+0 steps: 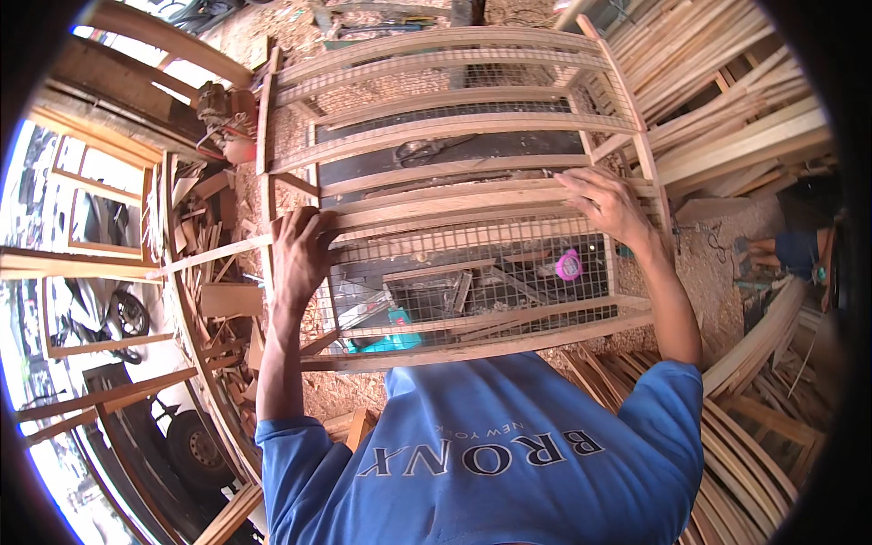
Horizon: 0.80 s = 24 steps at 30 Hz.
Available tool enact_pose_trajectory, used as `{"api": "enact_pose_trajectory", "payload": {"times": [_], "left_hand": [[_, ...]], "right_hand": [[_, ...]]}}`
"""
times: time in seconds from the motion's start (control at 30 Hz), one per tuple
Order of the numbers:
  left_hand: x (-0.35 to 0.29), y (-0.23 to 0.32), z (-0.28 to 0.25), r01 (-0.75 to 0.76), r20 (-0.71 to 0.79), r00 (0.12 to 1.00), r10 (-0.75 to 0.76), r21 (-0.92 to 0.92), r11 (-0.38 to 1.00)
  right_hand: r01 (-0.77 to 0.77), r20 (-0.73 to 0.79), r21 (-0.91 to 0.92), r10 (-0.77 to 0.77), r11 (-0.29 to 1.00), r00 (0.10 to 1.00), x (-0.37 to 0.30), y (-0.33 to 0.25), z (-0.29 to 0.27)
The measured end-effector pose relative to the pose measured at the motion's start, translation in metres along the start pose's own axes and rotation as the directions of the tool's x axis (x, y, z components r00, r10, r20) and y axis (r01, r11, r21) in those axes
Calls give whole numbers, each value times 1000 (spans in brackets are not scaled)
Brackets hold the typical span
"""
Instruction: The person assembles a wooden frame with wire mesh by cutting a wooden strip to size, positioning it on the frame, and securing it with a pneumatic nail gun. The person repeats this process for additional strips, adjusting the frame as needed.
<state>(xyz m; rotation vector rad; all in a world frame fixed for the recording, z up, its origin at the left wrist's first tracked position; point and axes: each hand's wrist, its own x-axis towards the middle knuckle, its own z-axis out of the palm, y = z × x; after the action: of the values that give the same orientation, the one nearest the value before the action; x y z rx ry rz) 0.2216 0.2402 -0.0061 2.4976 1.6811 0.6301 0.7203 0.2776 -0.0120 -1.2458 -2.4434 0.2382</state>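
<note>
In front of me lies a wooden frame (454,359) with wire mesh (518,313) fixed to its slats. Around the left end of a middle slat (436,211) my left hand (304,247) is closed, close to the frame's left side bar. My right hand (607,204) is over the same slat toward its right end. Its fingers are drawn together in a pinch above the wood; what they hold, if anything, is too small to make out. Below the mesh show a pink tape measure (569,265) and a teal tool (391,336) on a dark surface.
Long timber strips (718,73) are stacked at the far right, and more lie near right. A reddish machine (232,132) stands beyond the frame's left side. Wood shavings cover the ground. Another person's legs (781,252) show at right; at left are upright wooden frames (100,186).
</note>
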Motion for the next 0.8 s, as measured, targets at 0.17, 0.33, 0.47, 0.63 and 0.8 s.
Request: {"api": "enact_pose_trajectory", "payload": {"times": [0.17, 0.33, 0.47, 0.63, 0.8], "left_hand": [[-11, 1, -1, 68, 3, 998, -68, 97, 993], [-20, 5, -3, 70, -30, 997, -67, 110, 991], [-14, -3, -2, 2, -91, 996, -2, -2, 1000], [12, -5, 4, -4, -14, 1000, 3, -94, 996], [44, 14, 20, -87, 16, 996, 87, -12, 996]], "right_hand": [[-12, 25, -2, 12, 1000, 1000, 6, -15, -7], [28, 27, -2, -27, 1000, 999, 13, -31, -13], [39, 9, 3, -39, 999, 999, 15, -38, -15], [-14, 28, -1, 14, 1000, 1000, 8, -9, -19], [-298, 3, -184, 304, 937, 953, -26, 56, -71]]}}
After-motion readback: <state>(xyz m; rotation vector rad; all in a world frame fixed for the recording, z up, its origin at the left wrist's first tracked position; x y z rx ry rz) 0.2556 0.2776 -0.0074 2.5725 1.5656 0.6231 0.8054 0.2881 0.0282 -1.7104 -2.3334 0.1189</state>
